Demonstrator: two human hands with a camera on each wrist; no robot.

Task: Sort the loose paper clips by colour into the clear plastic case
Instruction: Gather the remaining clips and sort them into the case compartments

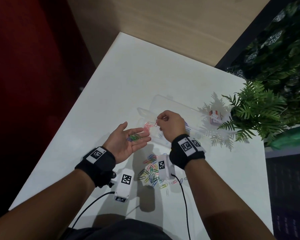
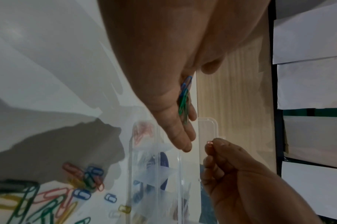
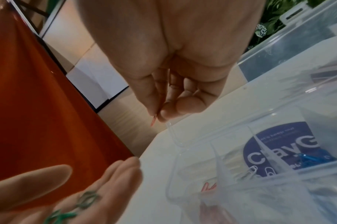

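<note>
My left hand (image 1: 137,131) lies palm up and open, left of the clear plastic case (image 1: 194,110), with green and blue clips (image 1: 133,137) resting on its palm. The left wrist view shows those clips (image 2: 185,98) along the fingers. My right hand (image 1: 158,121) hovers over the case's left end and pinches a pink clip (image 1: 155,124) between thumb and forefinger (image 3: 150,104). Under it, one compartment holds pink clips (image 1: 148,126). Others hold blue clips (image 3: 313,159) and pale clips (image 3: 252,169). The loose mixed pile (image 1: 151,170) lies on the white table nearer to me.
A potted fern (image 1: 249,115) and a small red and white box (image 1: 215,116) stand right of the case. The white table (image 1: 128,75) ends at its left edge above a dark red wall and wooden floor. Two cables (image 1: 184,196) trail from the wrist units.
</note>
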